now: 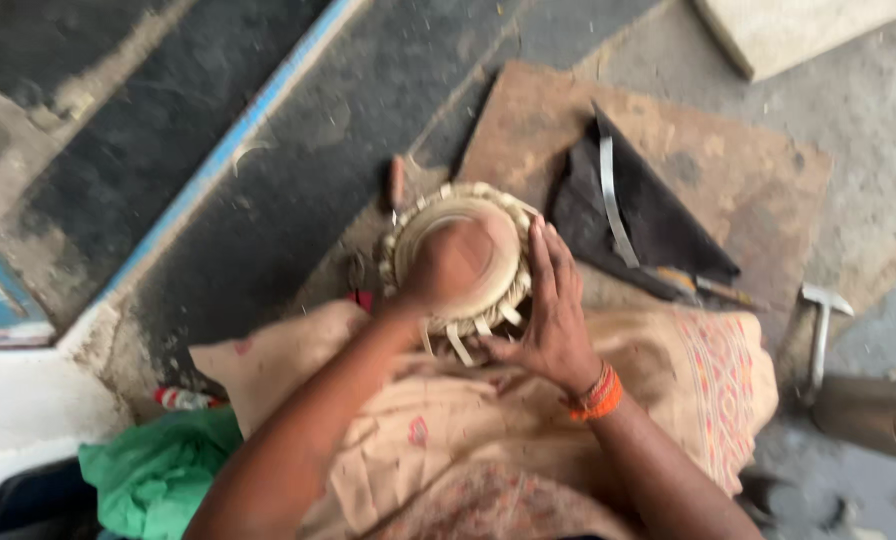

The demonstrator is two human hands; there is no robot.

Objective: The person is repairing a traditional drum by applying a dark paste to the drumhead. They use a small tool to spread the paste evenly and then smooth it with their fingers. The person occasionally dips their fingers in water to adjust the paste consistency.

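A small round drum (468,250) with a pale skin head and a braided leather rim rests on a beige patterned cloth (708,370) over my lap. My left hand (448,265) is closed in a fist and presses on the drum head; it is blurred. Whether it holds anything cannot be told. My right hand (553,310), with an orange thread band at the wrist, grips the drum's right side, fingers spread along the rim and straps.
A brown board (708,150) lies beyond the drum, with a dark cloth (668,215) and a curved metal strip (613,195) on it. A hammer (823,320) stands at the right by a metal cylinder (868,410). Green cloth (158,470) lies lower left.
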